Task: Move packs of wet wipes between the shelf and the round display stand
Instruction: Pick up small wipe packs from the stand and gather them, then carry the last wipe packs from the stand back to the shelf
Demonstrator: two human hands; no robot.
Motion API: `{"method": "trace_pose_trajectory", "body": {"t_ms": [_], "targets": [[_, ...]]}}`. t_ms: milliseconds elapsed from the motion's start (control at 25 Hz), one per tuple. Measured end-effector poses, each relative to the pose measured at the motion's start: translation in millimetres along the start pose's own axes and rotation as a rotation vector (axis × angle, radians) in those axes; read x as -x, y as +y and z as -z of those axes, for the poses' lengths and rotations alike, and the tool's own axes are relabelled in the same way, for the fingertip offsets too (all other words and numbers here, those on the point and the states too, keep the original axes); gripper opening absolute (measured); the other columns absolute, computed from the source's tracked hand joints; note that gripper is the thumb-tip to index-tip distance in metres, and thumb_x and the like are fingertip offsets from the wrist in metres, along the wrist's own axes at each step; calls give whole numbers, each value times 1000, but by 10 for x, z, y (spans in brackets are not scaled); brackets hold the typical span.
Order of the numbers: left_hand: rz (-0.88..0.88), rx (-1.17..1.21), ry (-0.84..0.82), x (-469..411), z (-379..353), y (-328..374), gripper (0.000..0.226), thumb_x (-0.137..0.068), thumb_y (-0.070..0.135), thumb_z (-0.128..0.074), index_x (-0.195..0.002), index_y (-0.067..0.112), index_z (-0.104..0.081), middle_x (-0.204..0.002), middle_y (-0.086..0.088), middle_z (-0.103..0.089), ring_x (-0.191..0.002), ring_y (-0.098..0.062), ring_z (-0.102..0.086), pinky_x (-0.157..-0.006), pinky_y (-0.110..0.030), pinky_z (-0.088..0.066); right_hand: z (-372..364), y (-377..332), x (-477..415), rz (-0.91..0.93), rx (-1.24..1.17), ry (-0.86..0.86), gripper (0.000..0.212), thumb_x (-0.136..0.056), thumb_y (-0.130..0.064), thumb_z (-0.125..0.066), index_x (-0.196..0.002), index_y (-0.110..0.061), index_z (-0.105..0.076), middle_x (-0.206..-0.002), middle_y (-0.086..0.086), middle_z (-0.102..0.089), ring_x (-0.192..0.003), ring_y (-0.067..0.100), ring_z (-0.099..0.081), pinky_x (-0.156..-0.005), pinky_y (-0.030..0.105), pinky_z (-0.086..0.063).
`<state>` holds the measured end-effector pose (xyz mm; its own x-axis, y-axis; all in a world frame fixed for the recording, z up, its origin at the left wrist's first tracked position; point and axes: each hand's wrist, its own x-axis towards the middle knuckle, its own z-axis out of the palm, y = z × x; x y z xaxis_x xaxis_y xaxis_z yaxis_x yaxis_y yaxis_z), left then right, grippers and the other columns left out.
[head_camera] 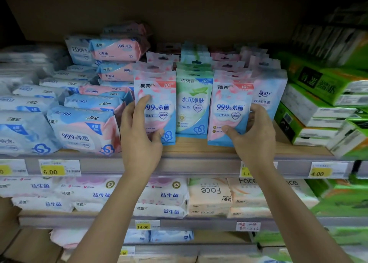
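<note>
Forearms rise from bottom of frame to shelf at centre. Left hand curls round left edge of left pink pack, thumb on its front. Right hand grips right pink pack same way from right edge. Both packs upright, long axis vertical, at shelf front. Green pack stands between them, untouched. More rows behind. Display stand not in view. Likely pull: straight toward viewer.

Pink-and-blue packs flank a green-and-blue pack; yellow price tags.
</note>
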<state>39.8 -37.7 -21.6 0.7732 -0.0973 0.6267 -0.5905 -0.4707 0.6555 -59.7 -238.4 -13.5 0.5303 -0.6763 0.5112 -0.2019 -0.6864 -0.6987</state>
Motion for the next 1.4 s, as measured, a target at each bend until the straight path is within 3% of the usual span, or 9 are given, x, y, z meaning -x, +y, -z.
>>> {"method": "trace_pose_trajectory", "body": {"t_ms": [160, 240, 400, 520, 680, 880, 960, 1120, 1400], "targets": [[-129, -123, 34, 80, -12, -3, 58, -75, 0, -65, -129, 12, -48, -144, -18, -37, -134, -33, -35, -107, -46, -36, 12, -14, 81, 74, 187, 61, 65, -74, -32, -76, -126, -9, -45, -117, 10, -56, -107, 28, -53, -77, 37, -45], [-258, -127, 73, 132, 63, -14, 44, -80, 0, -57, -123, 8, -52, -145, -23, -35, -133, -38, -36, -107, -49, -35, 72, -33, 153, 193, 195, 169, 48, -78, -26, -72, -116, -5, -54, -111, 14, -59, -100, 32, -56, -76, 40, -48], [-460, 43, -5, 412, 418, -61, 19, -86, 3, -55, -103, 10, -58, -107, -8, -60, -98, -18, -57, -83, -39, -50, 230, -88, 383, 445, 124, 166, 16, -86, -19, -57, -90, -6, -64, -86, 11, -66, -71, 28, -63, -60, 34, -50], [-249, -20, -190, 900, 732, -161, 6, -86, 22, -53, -92, 23, -52, -82, 13, -57, -76, 0, -54, -68, -29, -48, 127, -66, 824, 642, 109, -28, 12, -85, -16, -56, -84, -9, -65, -77, 8, -66, -62, 27, -61, -51, 32, -50], [3, -287, -278, 1856, 1021, -392, 16, -85, 35, -49, -88, 22, -57, -74, 16, -54, -69, -2, -51, -57, -26, -46, -283, 203, 1634, 849, 35, -467, 17, -84, -20, -50, -75, -13, -64, -72, 1, -64, -60, 19, -59, -51, 26, -44], [599, -388, -291, 3497, 1440, -300, 16, -88, 33, -52, -96, 20, -59, -90, 5, -61, -80, -14, -59, -70, -33, -49, -697, 533, 2961, 1010, 131, -1273, 22, -87, -26, -46, -78, -12, -61, -80, 6, -63, -74, 29, -63, -57, 34, -50], [833, -416, -279, 4156, 1671, -95, 16, -89, 32, -53, -98, 20, -59, -94, 4, -62, -85, -16, -60, -76, -34, -49, -741, 351, 3491, 1238, 110, -1516, 20, -91, -26, -48, -88, -12, -62, -90, 7, -63, -85, 29, -61, -66, 37, -48], [1234, -492, -4, 5390, 2276, 409, 18, -91, 36, -49, -96, 22, -60, -94, 6, -63, -85, -13, -59, -75, -29, -48, -556, -516, 4806, 1719, -144, -1689, 24, -93, -28, -44, -95, -10, -62, -95, 8, -63, -89, 29, -60, -70, 38, -50], [1589, -464, 555, 7165, 3211, 974, 16, -89, 34, -49, -96, 26, -62, -91, 13, -63, -84, -7, -58, -79, -29, -50, 160, -1545, 7136, 2004, -408, -1786, 20, -93, -26, -47, -100, -17, -62, -95, 0, -64, -88, 23, -60, -72, 34, -49]]}}
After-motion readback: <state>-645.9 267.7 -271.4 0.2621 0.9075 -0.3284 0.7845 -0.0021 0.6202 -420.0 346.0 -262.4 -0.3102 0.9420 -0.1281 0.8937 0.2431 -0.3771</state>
